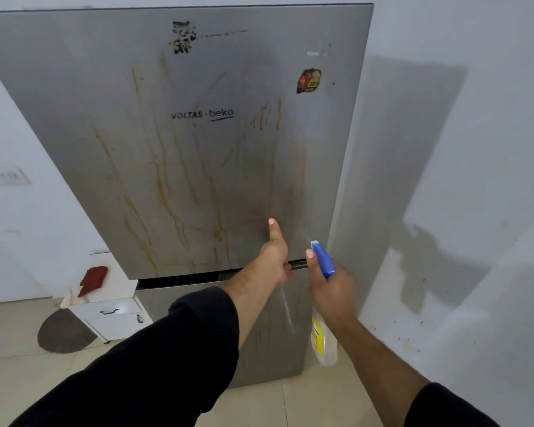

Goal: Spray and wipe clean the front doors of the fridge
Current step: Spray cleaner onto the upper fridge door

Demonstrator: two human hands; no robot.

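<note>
Bottle (323, 340) sits in fingers (310, 254) of right hand (332, 288), beside left hand (275, 257) gripping door (167, 164).

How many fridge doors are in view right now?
2. The upper door, streaked orange, fills most of the frame. The lower door sits below it, partly hidden behind the arms and the spray bottle.

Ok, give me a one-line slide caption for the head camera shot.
Left hand grips the bottom edge of the stained upper door while the right hand aims a spray bottle at it.
</note>
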